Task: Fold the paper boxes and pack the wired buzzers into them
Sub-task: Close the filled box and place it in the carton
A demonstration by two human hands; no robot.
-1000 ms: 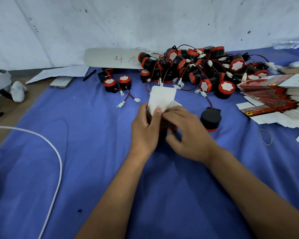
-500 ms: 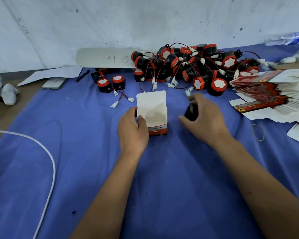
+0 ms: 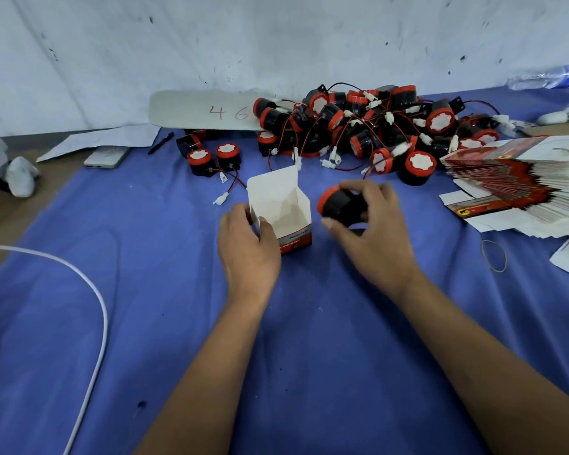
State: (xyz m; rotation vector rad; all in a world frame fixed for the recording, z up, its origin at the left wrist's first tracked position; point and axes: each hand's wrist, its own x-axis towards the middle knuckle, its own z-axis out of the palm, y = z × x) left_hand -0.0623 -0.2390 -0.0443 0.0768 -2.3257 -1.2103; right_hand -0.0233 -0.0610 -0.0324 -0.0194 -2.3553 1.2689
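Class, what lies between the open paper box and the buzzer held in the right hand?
Only bare blue cloth, in the head view: open box and held buzzer stand apart.

This looks like a small hand-packing workbench in a workshop rather than a home. A blue cloth (image 3: 178, 323) covers the table, set against a scuffed, speckled white wall (image 3: 276, 37). A heap of black-and-red round buzzers with red and black wires and white plugs (image 3: 375, 129) lies at the back, many of one kind, as stock does. To the right sits a fanned stack of flat red-and-white printed cartons (image 3: 523, 182), unfolded. A white card strip with "46" handwritten in red (image 3: 207, 111) leans at the wall, like a batch marker. A yellowish rubber band (image 3: 494, 256) lies beside the cartons
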